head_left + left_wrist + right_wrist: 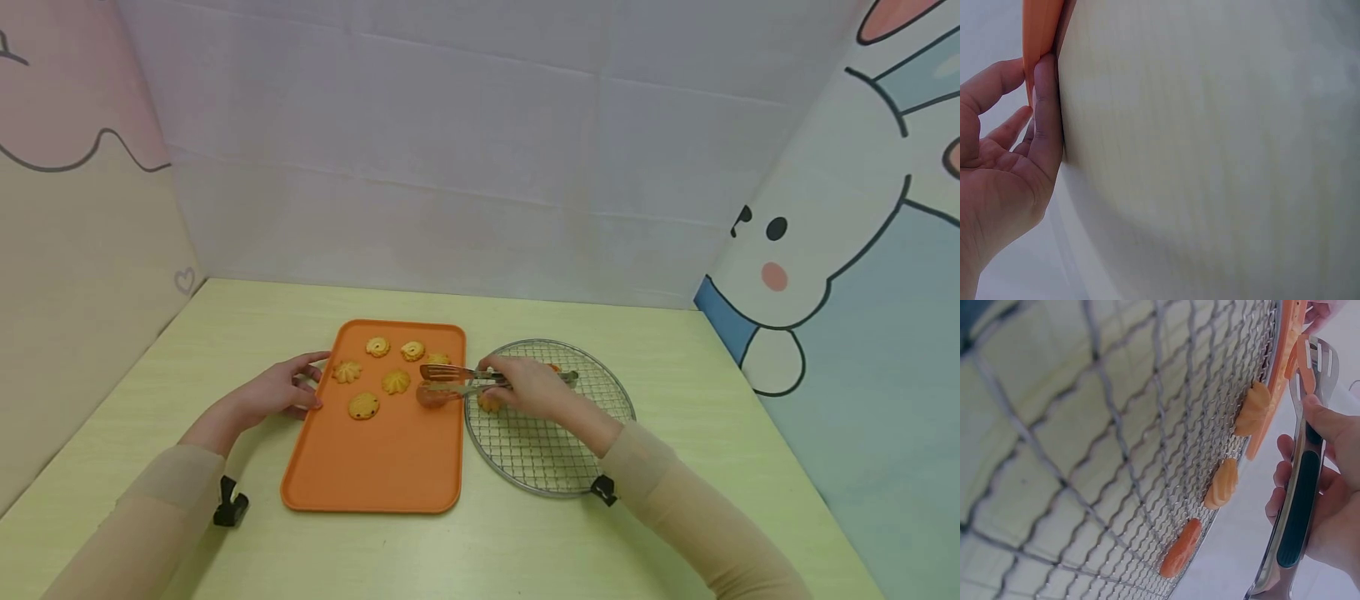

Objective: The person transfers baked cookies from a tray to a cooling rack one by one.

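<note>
My left hand [283, 387] holds the left rim of an orange tray [375, 471], with the thumb and fingers on either side of the edge in the left wrist view. My right hand [528, 387] grips metal tongs [1300, 506] with dark green handle pads. Between the tong tips is a reddish-brown piece [431, 397], over the tray's right side. Several golden cookies, among them a ridged cookie [396, 382] and a speckled round cookie [363, 406], lie on the tray. Beneath the right hand is a round wire rack [525, 454], partly covered by the arm.
On the rack lie a ridged cookie [1252, 409], another cookie [1221, 483] and a reddish-brown oblong piece [1180, 549]. Rack and tray stand side by side on a pale wooden table [300, 554]. Printed cloth walls [450, 167] enclose the back and sides.
</note>
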A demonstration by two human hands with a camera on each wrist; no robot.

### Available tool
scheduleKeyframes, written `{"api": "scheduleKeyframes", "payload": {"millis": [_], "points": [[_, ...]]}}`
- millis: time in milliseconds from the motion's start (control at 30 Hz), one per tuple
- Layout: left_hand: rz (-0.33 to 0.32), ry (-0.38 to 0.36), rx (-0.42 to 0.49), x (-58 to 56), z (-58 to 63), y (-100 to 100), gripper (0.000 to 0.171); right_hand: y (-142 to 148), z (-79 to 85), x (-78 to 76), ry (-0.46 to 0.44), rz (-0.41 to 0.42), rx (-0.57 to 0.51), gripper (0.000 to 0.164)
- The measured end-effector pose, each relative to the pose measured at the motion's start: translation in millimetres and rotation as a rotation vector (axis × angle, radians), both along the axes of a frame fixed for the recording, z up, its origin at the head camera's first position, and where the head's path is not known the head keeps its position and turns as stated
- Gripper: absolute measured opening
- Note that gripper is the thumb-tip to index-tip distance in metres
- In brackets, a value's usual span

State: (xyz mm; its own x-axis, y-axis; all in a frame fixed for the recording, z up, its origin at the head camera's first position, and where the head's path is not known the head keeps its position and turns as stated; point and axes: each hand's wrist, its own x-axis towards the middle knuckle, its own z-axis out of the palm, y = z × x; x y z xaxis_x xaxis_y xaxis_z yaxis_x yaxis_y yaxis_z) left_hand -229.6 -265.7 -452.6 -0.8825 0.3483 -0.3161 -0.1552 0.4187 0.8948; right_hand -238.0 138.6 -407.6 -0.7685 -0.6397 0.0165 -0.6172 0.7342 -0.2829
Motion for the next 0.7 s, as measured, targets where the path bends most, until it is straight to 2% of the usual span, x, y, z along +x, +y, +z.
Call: {"api": "scheduleKeyframes", "payload": {"millis": [300, 567, 700], "points": [[0.016, -0.002, 0.001, -0.7, -2.3, -0.7, 0.084, 4.2, 13.4, 5.2, -0.028, -0.031, -0.026, 0.037], [0.024, -0.004, -0.009, 0.9, -2.1, -2.7, 0.085, 15.4, 22.8, 10.5, 0.037, 0.002, -0.066, 0.041], [0.026, -0.006, -0.012, 2.5, -1.6, -3.6, 0.085, 20.6, 27.9, 13.9, 0.024, -0.001, -0.077, 0.040]]}}
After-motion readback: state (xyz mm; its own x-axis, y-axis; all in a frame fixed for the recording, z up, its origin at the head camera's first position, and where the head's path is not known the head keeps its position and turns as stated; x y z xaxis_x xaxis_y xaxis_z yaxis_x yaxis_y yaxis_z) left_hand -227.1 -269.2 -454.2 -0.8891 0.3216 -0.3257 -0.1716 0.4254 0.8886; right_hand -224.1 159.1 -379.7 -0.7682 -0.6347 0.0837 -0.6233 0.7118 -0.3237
